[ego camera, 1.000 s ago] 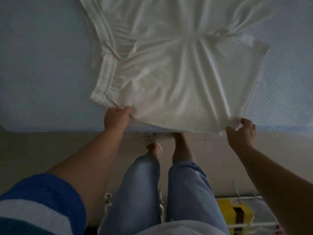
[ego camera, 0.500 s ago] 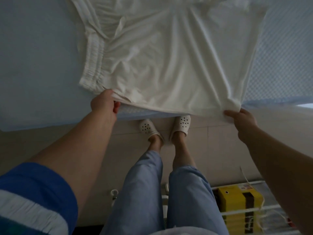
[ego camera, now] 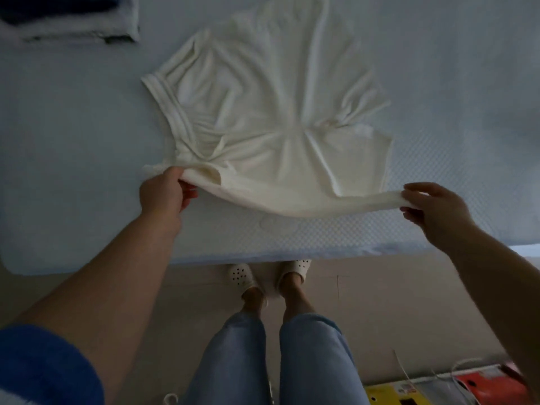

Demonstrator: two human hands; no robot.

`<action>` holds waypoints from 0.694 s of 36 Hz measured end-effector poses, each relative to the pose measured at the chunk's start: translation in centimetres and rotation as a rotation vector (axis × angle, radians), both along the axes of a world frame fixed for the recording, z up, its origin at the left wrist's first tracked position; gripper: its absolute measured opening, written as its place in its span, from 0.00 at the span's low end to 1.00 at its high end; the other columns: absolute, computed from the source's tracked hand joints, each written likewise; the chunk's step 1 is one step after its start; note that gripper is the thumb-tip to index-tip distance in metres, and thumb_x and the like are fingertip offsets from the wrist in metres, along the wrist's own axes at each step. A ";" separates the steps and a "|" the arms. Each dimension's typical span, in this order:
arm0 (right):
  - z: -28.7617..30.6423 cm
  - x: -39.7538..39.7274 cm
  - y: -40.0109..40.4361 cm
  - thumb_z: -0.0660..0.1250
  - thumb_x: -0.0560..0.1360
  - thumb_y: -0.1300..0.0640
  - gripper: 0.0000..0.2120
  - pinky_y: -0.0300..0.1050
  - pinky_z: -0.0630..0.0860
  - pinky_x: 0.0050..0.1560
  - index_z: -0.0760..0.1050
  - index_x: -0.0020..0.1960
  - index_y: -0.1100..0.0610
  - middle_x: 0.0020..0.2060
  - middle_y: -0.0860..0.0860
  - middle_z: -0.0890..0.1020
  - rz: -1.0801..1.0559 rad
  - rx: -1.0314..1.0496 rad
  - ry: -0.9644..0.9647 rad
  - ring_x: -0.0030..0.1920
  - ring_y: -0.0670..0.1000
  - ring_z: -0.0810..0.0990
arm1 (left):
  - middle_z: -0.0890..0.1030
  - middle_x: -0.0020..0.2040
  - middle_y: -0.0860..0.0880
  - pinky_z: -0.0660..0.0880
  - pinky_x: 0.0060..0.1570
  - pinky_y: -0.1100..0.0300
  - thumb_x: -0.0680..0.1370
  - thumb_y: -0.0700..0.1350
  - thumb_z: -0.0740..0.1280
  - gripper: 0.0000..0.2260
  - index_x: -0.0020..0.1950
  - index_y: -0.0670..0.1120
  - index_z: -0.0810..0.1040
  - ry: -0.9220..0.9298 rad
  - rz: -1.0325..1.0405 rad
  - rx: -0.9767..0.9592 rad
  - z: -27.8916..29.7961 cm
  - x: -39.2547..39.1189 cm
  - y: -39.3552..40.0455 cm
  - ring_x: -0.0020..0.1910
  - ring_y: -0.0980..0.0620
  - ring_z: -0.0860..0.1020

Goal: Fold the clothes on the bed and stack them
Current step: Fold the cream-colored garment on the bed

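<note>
With my left hand (ego camera: pixel 163 191) and right hand (ego camera: pixel 432 206) each pinching a near corner of the cream shorts (ego camera: pixel 271 112) spread on the bed (ego camera: pixel 73 141), I should keep that lifted hem taut and level while carrying it over, so the fold lands square
</note>
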State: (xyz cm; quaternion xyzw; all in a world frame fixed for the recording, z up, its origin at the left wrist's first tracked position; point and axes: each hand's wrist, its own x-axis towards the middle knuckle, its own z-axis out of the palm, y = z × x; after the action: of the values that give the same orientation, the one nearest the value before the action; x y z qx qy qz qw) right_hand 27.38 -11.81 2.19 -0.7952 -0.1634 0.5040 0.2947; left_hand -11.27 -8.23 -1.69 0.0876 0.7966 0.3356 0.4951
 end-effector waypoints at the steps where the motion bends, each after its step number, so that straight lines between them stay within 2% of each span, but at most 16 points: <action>1: 0.5 -0.1 1.7 0.67 0.74 0.66 0.05 0.33 0.77 0.31 0.78 0.43 0.57 0.41 0.55 0.79 -0.006 0.013 0.034 0.32 0.47 0.81 | 0.77 0.20 0.53 0.66 0.22 0.69 0.76 0.44 0.63 0.07 0.38 0.47 0.74 -0.023 0.009 0.013 0.4 0.3 1.0 0.20 0.59 0.75; 3: 1.1 -0.1 5.4 0.67 0.74 0.67 0.05 0.34 0.78 0.34 0.77 0.43 0.59 0.42 0.54 0.79 -0.016 0.054 0.074 0.39 0.49 0.81 | 0.77 0.20 0.54 0.65 0.21 0.70 0.77 0.42 0.61 0.08 0.37 0.46 0.73 -0.065 0.036 0.037 0.9 0.9 3.2 0.20 0.60 0.75; 6: 1.3 0.2 11.3 0.67 0.73 0.68 0.05 0.33 0.78 0.38 0.77 0.47 0.61 0.44 0.53 0.79 0.054 0.122 0.106 0.42 0.48 0.82 | 0.77 0.21 0.54 0.65 0.22 0.69 0.77 0.42 0.60 0.08 0.38 0.46 0.72 -0.112 0.098 0.067 1.3 1.6 6.7 0.20 0.60 0.74; 9: 0.4 1.1 17.0 0.68 0.71 0.71 0.18 0.35 0.79 0.45 0.73 0.60 0.64 0.49 0.54 0.77 0.231 0.106 0.062 0.46 0.48 0.80 | 0.77 0.21 0.53 0.65 0.22 0.70 0.77 0.42 0.61 0.07 0.39 0.45 0.72 -0.134 0.159 0.086 1.2 2.1 10.1 0.20 0.59 0.75; 10: -0.1 1.4 18.9 0.69 0.70 0.72 0.22 0.38 0.78 0.48 0.71 0.63 0.63 0.52 0.57 0.77 0.341 0.073 -0.017 0.48 0.50 0.78 | 0.78 0.22 0.53 0.65 0.21 0.70 0.77 0.42 0.61 0.07 0.39 0.45 0.72 -0.141 0.177 0.085 1.0 2.2 11.2 0.20 0.59 0.75; 12: -1.3 1.9 22.6 0.72 0.68 0.70 0.23 0.47 0.75 0.50 0.72 0.61 0.61 0.54 0.62 0.77 0.606 0.004 -0.270 0.48 0.56 0.76 | 0.78 0.22 0.53 0.65 0.22 0.70 0.77 0.42 0.60 0.07 0.40 0.45 0.72 -0.146 0.217 0.083 0.4 2.4 13.4 0.21 0.58 0.76; 14: -2.3 2.0 25.9 0.73 0.69 0.63 0.14 0.51 0.75 0.49 0.75 0.54 0.58 0.47 0.60 0.80 0.773 0.009 -0.491 0.45 0.57 0.78 | 0.78 0.23 0.53 0.66 0.23 0.69 0.78 0.43 0.60 0.07 0.40 0.46 0.72 -0.145 0.254 0.083 -0.5 2.5 15.6 0.21 0.58 0.76; 16: -3.0 1.8 29.0 0.71 0.72 0.56 0.05 0.48 0.75 0.43 0.75 0.45 0.55 0.37 0.55 0.81 0.820 0.057 -0.566 0.38 0.54 0.79 | 0.79 0.23 0.53 0.66 0.24 0.68 0.79 0.43 0.59 0.07 0.41 0.46 0.71 -0.144 0.286 0.083 -1.5 2.4 17.6 0.20 0.59 0.76; 19: -4.4 1.3 33.8 0.66 0.75 0.51 0.09 0.42 0.71 0.34 0.75 0.39 0.54 0.31 0.51 0.78 0.842 0.101 -0.557 0.32 0.50 0.76 | 0.79 0.23 0.53 0.65 0.21 0.71 0.79 0.43 0.59 0.07 0.42 0.47 0.71 -0.148 0.343 0.102 -3.2 1.9 20.0 0.20 0.58 0.76; 22: -6.1 0.2 37.7 0.64 0.77 0.48 0.10 0.48 0.71 0.44 0.75 0.42 0.54 0.37 0.55 0.77 0.904 0.150 -0.582 0.40 0.55 0.75 | 0.79 0.23 0.53 0.66 0.21 0.70 0.79 0.44 0.59 0.07 0.42 0.47 0.71 -0.136 0.382 0.109 -4.8 1.4 21.7 0.22 0.57 0.76; 25: -7.7 -1.3 41.3 0.64 0.76 0.48 0.13 0.47 0.68 0.48 0.79 0.55 0.55 0.45 0.53 0.76 0.896 0.202 -0.630 0.46 0.54 0.74 | 0.80 0.24 0.52 0.72 0.30 0.67 0.79 0.45 0.59 0.07 0.42 0.48 0.72 -0.145 0.437 0.123 -6.1 0.9 23.1 0.28 0.55 0.77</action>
State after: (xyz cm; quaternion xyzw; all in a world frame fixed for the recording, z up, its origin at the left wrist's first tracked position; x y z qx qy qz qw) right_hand 26.10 29.46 -5.56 -0.7280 -0.6133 0.2996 0.0634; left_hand -10.41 14.83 -7.75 -0.0811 0.7371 0.4883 0.4602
